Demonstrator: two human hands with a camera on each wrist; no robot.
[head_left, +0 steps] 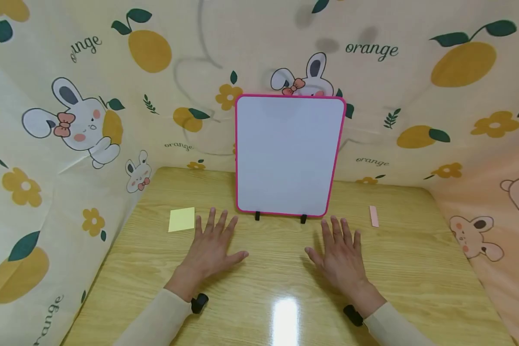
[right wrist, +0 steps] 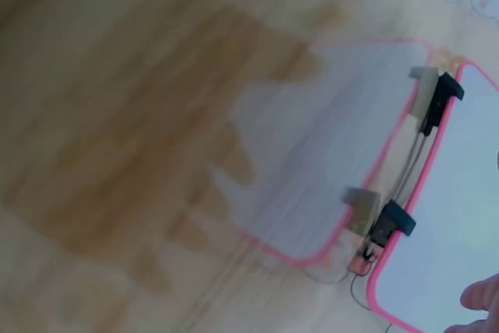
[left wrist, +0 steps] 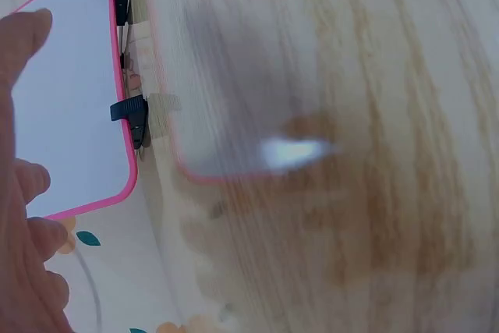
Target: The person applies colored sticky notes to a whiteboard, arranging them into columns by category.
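Near the back of the wood-grain surface [head_left: 264, 274], a pink-rimmed whiteboard [head_left: 290, 154] stands upright on two black feet [head_left: 303, 219]. Before it, the left hand [head_left: 212, 250] and right hand [head_left: 341, 259] lie apart, palms down, fingers spread and holding nothing. A yellow square note [head_left: 181, 219] lies just left of the left fingertips; a pink strip [head_left: 374, 216] lies near the right ones. Beyond hangs cream cloth [head_left: 251, 33] printed with rabbits and oranges.
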